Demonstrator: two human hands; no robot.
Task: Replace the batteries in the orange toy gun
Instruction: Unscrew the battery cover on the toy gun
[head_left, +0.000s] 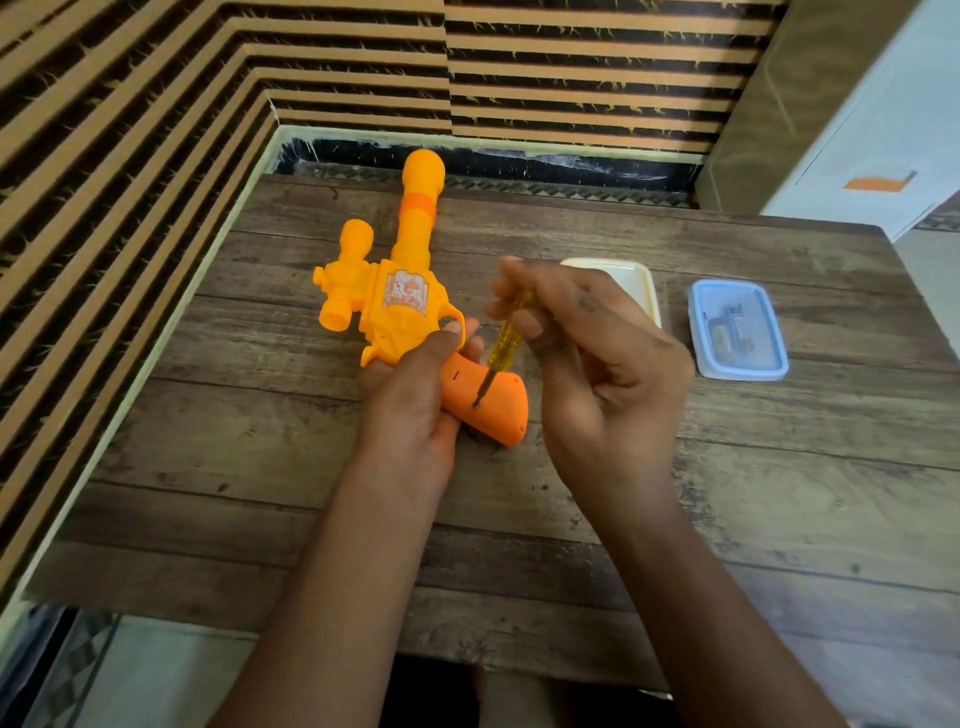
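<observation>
The left hand (415, 384) grips the toy gun (395, 306); the right hand (587, 343) pinches a screwdriver (501, 345) seated in the grip screw (cover still on), which probably needs steady turning next.

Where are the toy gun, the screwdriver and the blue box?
toy gun (395, 332): head view, on its body below the sticker.
screwdriver (503, 345): head view, on its clear yellow handle.
blue box (743, 371): head view, on its near rim.

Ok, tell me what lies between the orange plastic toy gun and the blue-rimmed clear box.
In the head view: the right hand gripping a yellow see-through screwdriver, and behind it a cream rectangular tray, partly hidden by that hand.
</observation>
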